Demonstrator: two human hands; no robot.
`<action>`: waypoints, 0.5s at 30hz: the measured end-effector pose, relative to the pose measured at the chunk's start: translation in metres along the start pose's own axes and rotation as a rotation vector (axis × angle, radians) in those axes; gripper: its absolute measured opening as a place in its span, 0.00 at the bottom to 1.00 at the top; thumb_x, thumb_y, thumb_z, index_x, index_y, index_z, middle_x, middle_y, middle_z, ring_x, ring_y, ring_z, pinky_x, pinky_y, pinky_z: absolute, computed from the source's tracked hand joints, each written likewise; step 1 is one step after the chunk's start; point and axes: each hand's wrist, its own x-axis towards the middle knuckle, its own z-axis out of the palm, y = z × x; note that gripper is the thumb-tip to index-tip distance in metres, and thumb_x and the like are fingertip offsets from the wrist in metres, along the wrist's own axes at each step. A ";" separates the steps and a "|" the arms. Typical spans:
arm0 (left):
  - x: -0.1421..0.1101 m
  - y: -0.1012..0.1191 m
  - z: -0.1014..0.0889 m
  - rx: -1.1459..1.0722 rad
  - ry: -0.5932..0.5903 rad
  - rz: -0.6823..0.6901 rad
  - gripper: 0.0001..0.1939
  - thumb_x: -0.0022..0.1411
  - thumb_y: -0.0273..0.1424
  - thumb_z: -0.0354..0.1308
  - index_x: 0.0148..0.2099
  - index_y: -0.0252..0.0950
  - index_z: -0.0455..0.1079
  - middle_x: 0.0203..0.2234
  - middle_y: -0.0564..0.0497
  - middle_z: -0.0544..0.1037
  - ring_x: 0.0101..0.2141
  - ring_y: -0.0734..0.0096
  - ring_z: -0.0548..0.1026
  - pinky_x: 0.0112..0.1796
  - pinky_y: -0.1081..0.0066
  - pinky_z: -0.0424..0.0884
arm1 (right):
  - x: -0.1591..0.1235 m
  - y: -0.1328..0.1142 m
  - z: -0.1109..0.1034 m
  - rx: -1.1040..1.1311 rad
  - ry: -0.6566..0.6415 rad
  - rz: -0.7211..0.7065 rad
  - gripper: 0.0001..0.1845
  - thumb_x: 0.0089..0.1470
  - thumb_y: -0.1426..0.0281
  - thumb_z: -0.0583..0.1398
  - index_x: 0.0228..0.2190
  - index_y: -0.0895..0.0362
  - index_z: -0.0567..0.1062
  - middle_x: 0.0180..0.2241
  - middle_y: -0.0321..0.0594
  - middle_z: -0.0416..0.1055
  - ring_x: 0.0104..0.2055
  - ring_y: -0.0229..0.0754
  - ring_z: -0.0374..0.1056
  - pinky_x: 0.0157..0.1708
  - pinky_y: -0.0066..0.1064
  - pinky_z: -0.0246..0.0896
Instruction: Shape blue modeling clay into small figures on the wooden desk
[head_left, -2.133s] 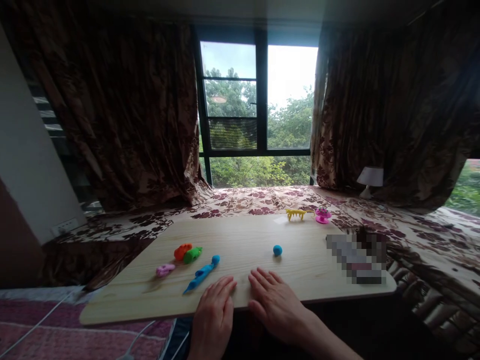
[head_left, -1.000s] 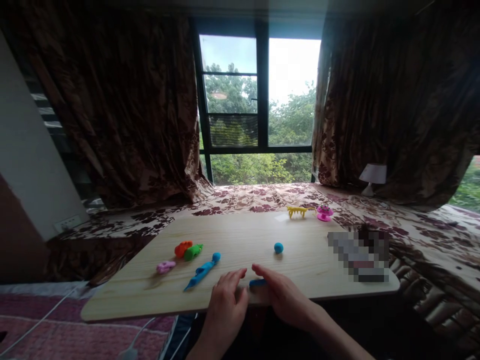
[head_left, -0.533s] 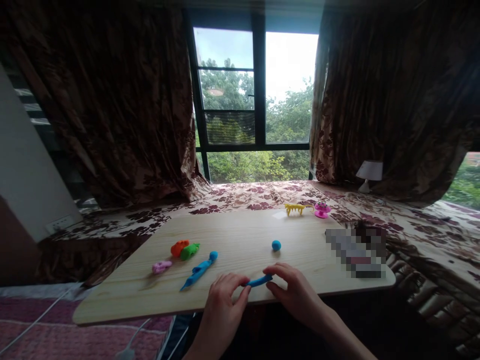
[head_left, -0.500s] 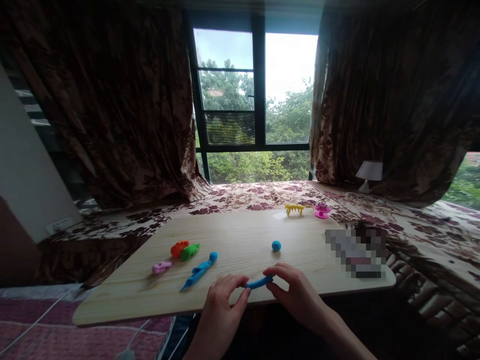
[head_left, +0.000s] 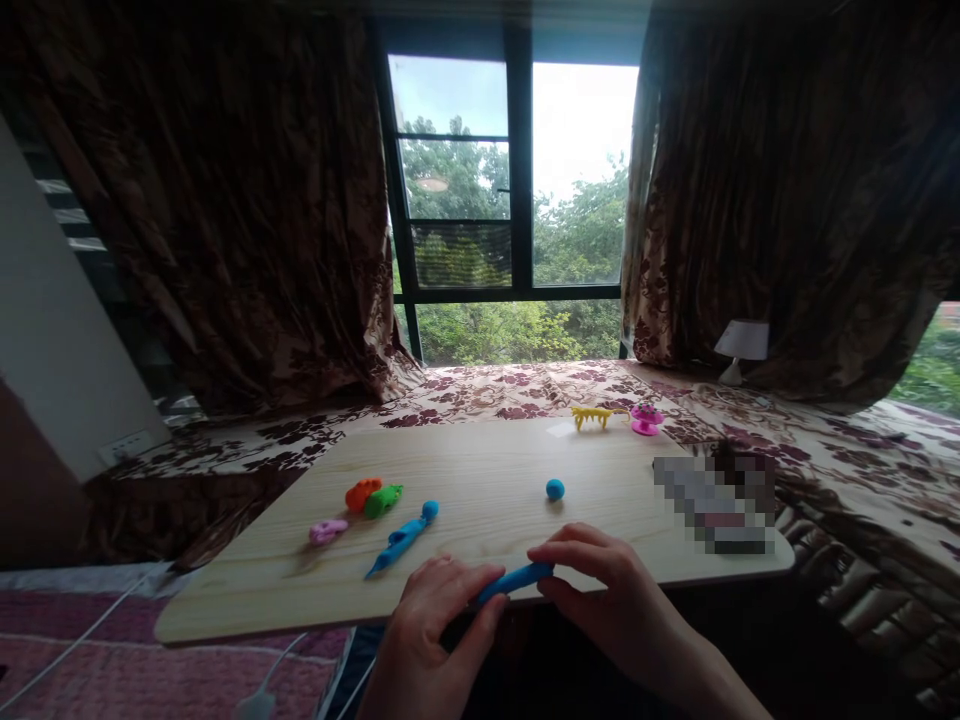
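Observation:
Between my two hands, over the table's near edge, is a roll of blue modelling clay (head_left: 517, 580). My left hand (head_left: 439, 630) pinches its left end between thumb and fingers. At the right end, my right hand (head_left: 600, 580) grips it the same way. A small blue clay ball (head_left: 554, 490) lies on the table beyond my right hand. To the left of my hands rests a long blue clay piece (head_left: 401, 545) with a pointed near end and a round ball at its far end.
Orange clay (head_left: 363, 494), green clay (head_left: 384, 501) and pink clay (head_left: 328, 531) sit on the left of the wooden table (head_left: 480, 465). A yellow four-legged figure (head_left: 592, 416) and a pink stand-like piece (head_left: 646, 420) are at the far edge. A blurred-out object (head_left: 712, 505) lies at right.
My left hand has shifted slightly left and nearer, its fingers further along the clay roll. The roll now tilts more, its right end higher. The view has shifted slightly.

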 end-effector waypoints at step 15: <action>-0.002 0.038 -0.014 -0.526 -0.057 -0.398 0.10 0.48 0.38 0.62 0.34 0.42 0.76 0.28 0.54 0.80 0.34 0.64 0.76 0.36 0.73 0.71 | -0.002 -0.024 -0.012 0.160 -0.049 -0.004 0.13 0.52 0.73 0.61 0.41 0.51 0.74 0.33 0.38 0.69 0.35 0.39 0.68 0.35 0.30 0.65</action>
